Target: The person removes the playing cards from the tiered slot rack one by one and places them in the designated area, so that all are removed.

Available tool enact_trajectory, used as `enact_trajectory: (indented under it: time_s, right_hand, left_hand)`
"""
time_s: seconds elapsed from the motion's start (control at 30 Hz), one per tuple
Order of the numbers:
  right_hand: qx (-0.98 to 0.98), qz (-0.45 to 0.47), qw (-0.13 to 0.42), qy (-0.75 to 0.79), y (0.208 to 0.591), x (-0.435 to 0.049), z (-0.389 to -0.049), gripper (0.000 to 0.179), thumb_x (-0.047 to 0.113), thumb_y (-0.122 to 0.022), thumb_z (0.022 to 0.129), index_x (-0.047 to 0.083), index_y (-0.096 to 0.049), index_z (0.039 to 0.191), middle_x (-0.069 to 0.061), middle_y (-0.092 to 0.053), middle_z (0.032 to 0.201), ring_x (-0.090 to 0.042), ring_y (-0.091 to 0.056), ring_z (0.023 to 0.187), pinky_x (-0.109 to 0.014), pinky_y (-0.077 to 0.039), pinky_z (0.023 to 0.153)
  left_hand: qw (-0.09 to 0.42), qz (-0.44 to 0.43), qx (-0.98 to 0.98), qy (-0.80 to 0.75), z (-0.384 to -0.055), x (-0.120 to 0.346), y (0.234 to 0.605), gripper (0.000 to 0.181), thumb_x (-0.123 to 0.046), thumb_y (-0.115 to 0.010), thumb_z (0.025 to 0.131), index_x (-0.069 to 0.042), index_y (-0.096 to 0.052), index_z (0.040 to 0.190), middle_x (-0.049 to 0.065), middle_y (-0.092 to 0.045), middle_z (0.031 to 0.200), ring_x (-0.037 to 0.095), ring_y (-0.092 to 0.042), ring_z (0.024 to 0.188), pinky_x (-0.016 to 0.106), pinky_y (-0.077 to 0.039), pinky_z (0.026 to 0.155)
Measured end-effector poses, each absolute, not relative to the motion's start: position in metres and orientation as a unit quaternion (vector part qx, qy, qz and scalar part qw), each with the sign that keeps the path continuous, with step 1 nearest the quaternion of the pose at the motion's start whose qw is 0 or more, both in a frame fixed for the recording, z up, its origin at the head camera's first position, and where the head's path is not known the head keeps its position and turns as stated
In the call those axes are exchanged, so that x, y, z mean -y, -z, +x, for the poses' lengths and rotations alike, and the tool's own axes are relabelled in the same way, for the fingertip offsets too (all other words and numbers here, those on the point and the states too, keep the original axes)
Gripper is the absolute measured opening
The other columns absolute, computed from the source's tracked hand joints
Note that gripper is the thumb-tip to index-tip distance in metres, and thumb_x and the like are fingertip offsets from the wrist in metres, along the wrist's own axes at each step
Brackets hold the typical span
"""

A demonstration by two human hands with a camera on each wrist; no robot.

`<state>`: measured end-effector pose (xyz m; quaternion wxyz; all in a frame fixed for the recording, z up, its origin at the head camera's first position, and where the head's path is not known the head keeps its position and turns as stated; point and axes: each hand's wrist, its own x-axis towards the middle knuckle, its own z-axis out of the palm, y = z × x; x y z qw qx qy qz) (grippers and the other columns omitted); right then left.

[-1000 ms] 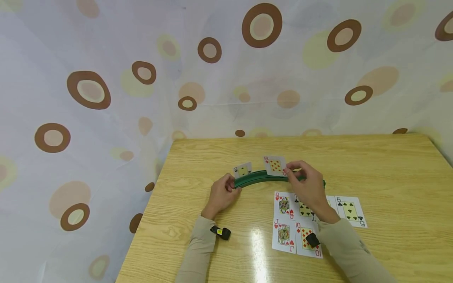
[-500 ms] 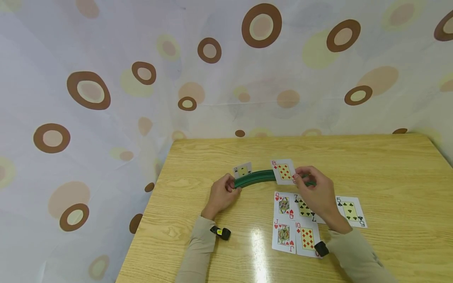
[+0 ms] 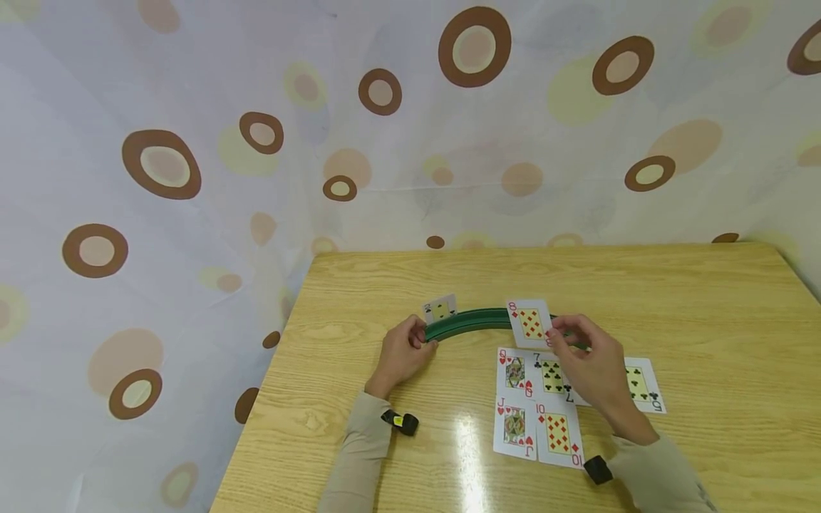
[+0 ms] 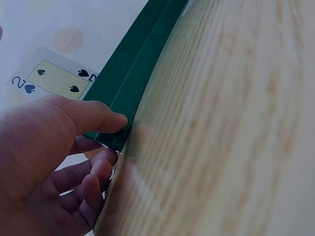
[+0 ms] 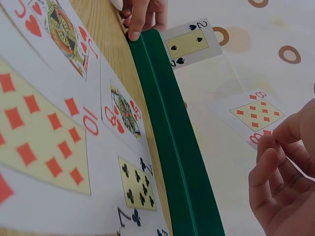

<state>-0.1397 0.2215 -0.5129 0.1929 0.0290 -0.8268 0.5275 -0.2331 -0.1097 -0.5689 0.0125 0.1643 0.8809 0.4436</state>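
Note:
My left hand (image 3: 400, 354) grips the left end of a curved green card holder (image 3: 474, 320), its thumb on top of the rail in the left wrist view. Near that end a two of spades (image 4: 58, 80) stands upright in the holder. My right hand (image 3: 596, 367) pinches an eight of diamonds (image 3: 529, 323) by its lower right corner between thumb and fingers. The card is face toward me and overlaps the right part of the holder in the head view. In the right wrist view, the eight of diamonds (image 5: 257, 116) appears apart from the green rail.
Face-up cards lie before the holder: queen of hearts (image 3: 513, 372), seven of clubs (image 3: 550, 376), jack of hearts (image 3: 514, 427), ten of diamonds (image 3: 558, 433) and five of clubs (image 3: 640, 385). My right hand partly covers this group. A patterned sheet (image 3: 487, 142) hangs behind the wooden table (image 3: 718, 299).
My right hand has moved right and toward me, carrying the eight of diamonds along the holder and uncovering more of its middle. The left hand and the two of spades have stayed put.

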Motion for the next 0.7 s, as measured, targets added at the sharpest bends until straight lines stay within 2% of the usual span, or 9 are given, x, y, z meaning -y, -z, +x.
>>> enact_trajectory:
  time_s: [0.17, 0.4, 0.7]
  right_hand:
    - [0.83, 0.027, 0.208, -0.517, 0.511, -0.231, -0.133, 0.014, 0.001, -0.072, 0.102, -0.001, -0.074, 0.115, -0.016, -0.077, 0.094, 0.005, -0.068, 0.079, -0.012, -0.055, 0.063]
    - [0.843, 0.005, 0.209, -0.496, 0.511, -0.243, -0.123, 0.015, 0.003, -0.074, 0.101, 0.001, -0.074, 0.116, 0.017, -0.072, 0.092, 0.01, -0.065, 0.081, -0.011, -0.053, 0.063]
    - [0.86, -0.028, 0.19, -0.473, 0.518, -0.257, -0.105, 0.017, 0.005, -0.074, 0.101, 0.001, -0.073, 0.118, 0.023, -0.068, 0.092, 0.011, -0.064, 0.077, -0.012, -0.052, 0.061]
  left_hand:
    - [0.013, 0.162, -0.881, -0.444, -0.233, 0.109, 0.569, 0.02, -0.012, -0.079, 0.098, -0.007, -0.068, 0.113, 0.008, -0.066, 0.094, 0.008, -0.053, 0.079, 0.021, -0.044, 0.072]
    - [0.013, 0.161, -0.882, -0.444, -0.233, 0.109, 0.569, 0.02, -0.012, -0.079, 0.098, -0.007, -0.068, 0.113, 0.008, -0.066, 0.094, 0.009, -0.053, 0.079, 0.021, -0.043, 0.072]
    - [0.007, 0.167, -0.88, -0.445, -0.232, 0.109, 0.567, 0.02, -0.012, -0.08, 0.098, -0.006, -0.068, 0.113, 0.01, -0.067, 0.094, 0.009, -0.053, 0.078, 0.021, -0.044, 0.072]
